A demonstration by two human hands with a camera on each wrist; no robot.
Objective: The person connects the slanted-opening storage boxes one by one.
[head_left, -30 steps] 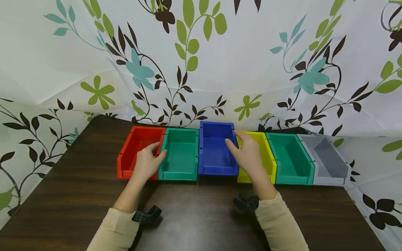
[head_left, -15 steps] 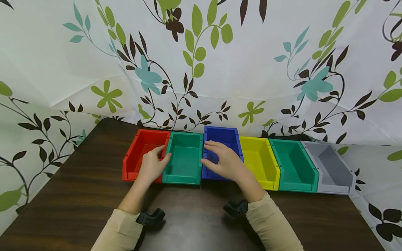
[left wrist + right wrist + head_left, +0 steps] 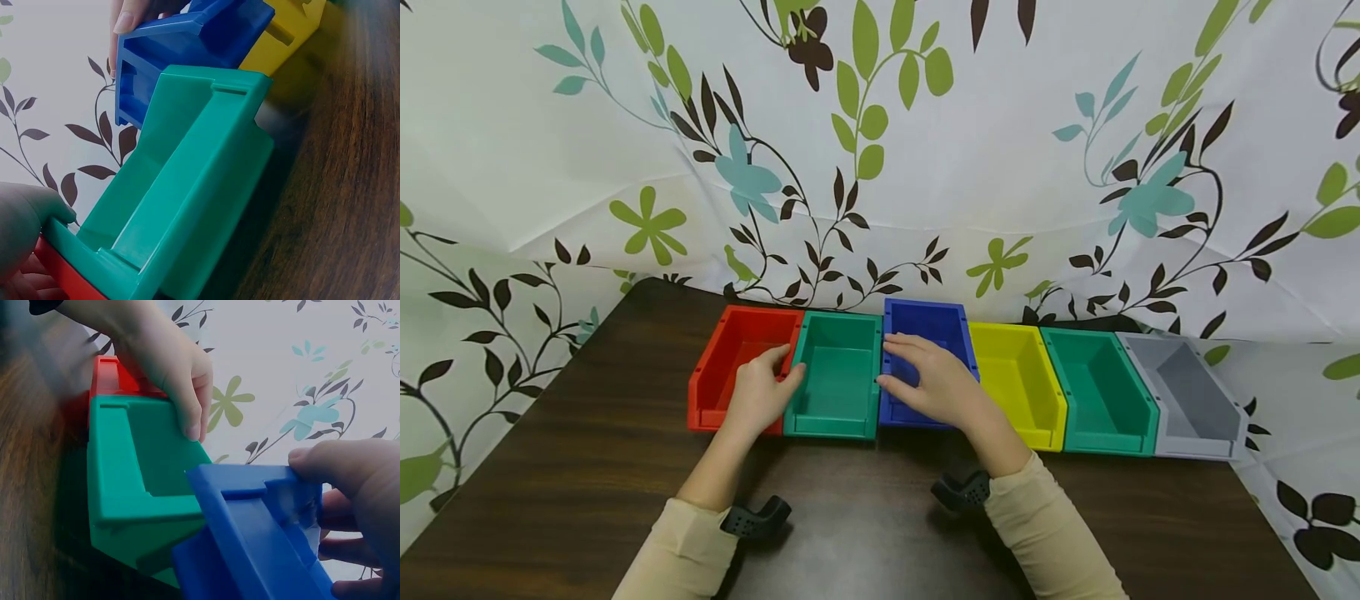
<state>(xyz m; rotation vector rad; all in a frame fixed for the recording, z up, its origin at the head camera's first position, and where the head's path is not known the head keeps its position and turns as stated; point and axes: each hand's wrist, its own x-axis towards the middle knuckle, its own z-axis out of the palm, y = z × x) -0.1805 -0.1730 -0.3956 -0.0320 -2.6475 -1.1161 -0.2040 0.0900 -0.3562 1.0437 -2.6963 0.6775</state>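
Plastic storage bins stand side by side in a row. My left hand [image 3: 760,392] reaches over the adjoining walls of the red bin [image 3: 703,392] and the left green bin [image 3: 831,425]. Its thumb lies on the green side and its fingers on the red side, pinching the walls between them. My right hand [image 3: 940,387] holds the left wall of the blue bin [image 3: 925,312], its thumb [image 3: 312,459] on the rim and its fingers bent round the wall. The blue bin sits slightly farther back than the left green bin.
Right of the blue bin stand a yellow bin [image 3: 1011,383], a second green bin [image 3: 1101,383] and a grey bin [image 3: 1195,400]. The dark wooden table [image 3: 850,533] extends in front. A leaf-patterned cloth [image 3: 1000,167] hangs behind.
My right hand has moved left from the yellow and blue bins' border to the blue bin's left wall. My left hand stays at the red and green walls.
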